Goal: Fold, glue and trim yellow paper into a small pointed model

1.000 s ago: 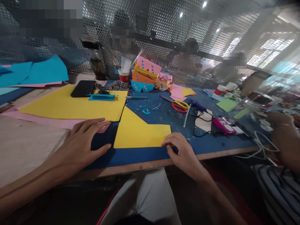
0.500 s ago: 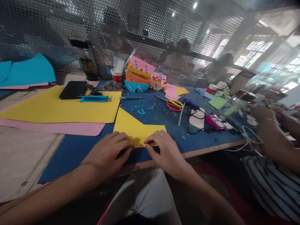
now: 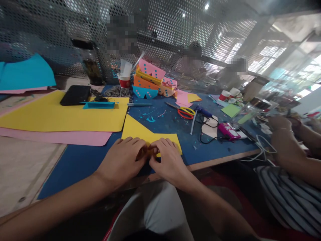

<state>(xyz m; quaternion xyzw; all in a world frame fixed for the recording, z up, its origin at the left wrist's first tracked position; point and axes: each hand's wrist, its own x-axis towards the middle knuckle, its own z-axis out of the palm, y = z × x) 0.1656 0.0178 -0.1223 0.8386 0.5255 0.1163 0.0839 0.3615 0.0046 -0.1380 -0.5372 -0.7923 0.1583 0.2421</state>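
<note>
A folded piece of yellow paper [image 3: 140, 130] lies near the front edge of the blue table covering, its left part rising to a point. My left hand [image 3: 126, 155] curls over the paper's near edge, thumb underneath and fingers on top. Close beside it, my right hand [image 3: 167, 157] pinches the same edge in a similar way. The two sets of fingertips almost meet at the middle of that edge, and the stretch of paper beneath them is hidden. To the right of the paper's far corner rest scissors [image 3: 185, 112] with red and yellow handles.
Left are large yellow sheets [image 3: 60, 117] bearing a black phone [image 3: 76, 95] and a blue folded strip [image 3: 100, 105]. Decorated paper pieces [image 3: 146, 82] stand behind. A glue gun [image 3: 204, 111], magenta box [image 3: 228, 130] and cables lie right. Another person's arm [image 3: 283, 144] is at far right.
My hands have come closer together along the paper's near edge, the right one moving left. More of the paper's right end now shows. The view has shifted slightly.
</note>
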